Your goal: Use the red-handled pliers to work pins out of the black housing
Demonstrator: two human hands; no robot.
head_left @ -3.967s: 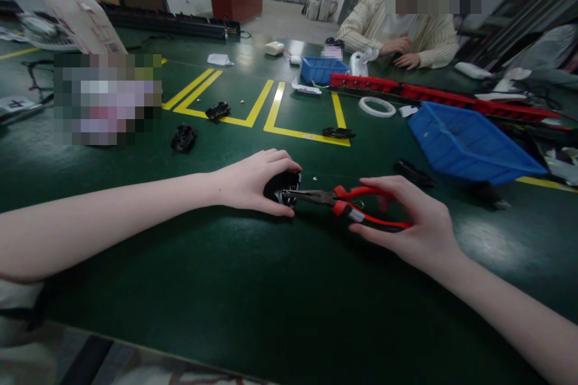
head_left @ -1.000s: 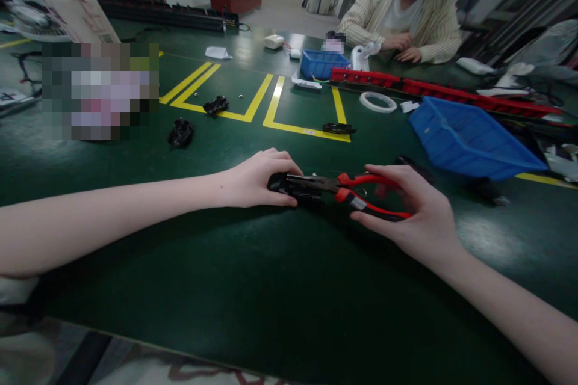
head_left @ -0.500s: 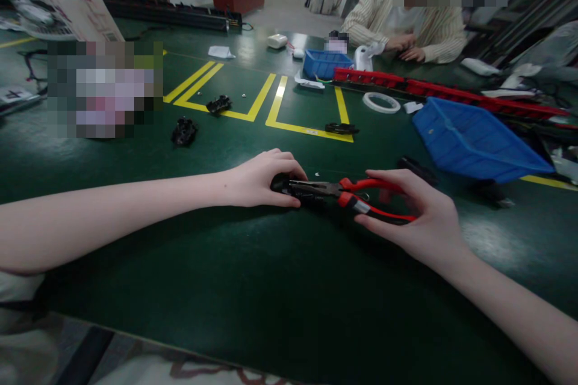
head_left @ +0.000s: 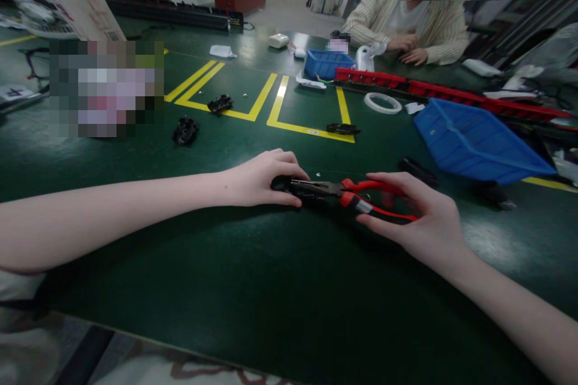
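A black part is held in the left hand at the middle of the bench, thumb and fingers curled around one end; red-handled pliers are gripped in the right hand, their tips set against the part, though whether it is pinched by them cannot be told; the part could be twisted free if too light a hold is kept on the left; its plastic-looking body might be cracked by too hard a squeeze; skin could be nipped should the tips slip; a small white fragment, lying just beyond the pliers, might be lost if brushed.
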